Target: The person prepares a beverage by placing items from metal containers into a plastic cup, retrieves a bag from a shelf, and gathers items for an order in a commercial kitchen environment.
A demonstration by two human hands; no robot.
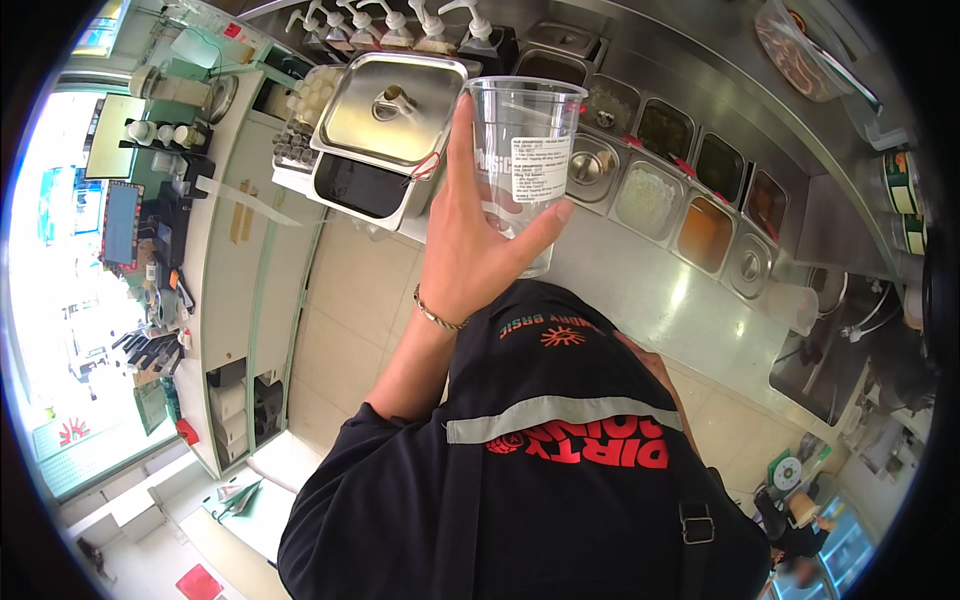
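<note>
My left hand [469, 232] is wrapped around a clear plastic cup [495, 112] in front of the apron, index finger along its left side and thumb across its lower right. A white printed label [540, 169] is stuck to the cup's wall, beside white lettering. The cup looks empty, its wide rim at the top of the picture. Of my right hand [637, 351] only a strip shows at the edge of the black apron [570, 375]; its fingers are hidden. Behind the cup stands a steel pan with a lid [397, 101], above a pan of dark contents [360, 184].
Several steel topping pans [646, 199] line the counter [652, 292] to the right. Pump bottles [431, 34] stand at the back. A translucent jug [791, 309] is near the sink [814, 375]. White cabinets [232, 262] run along the left. Another person [799, 536] is at the far lower right.
</note>
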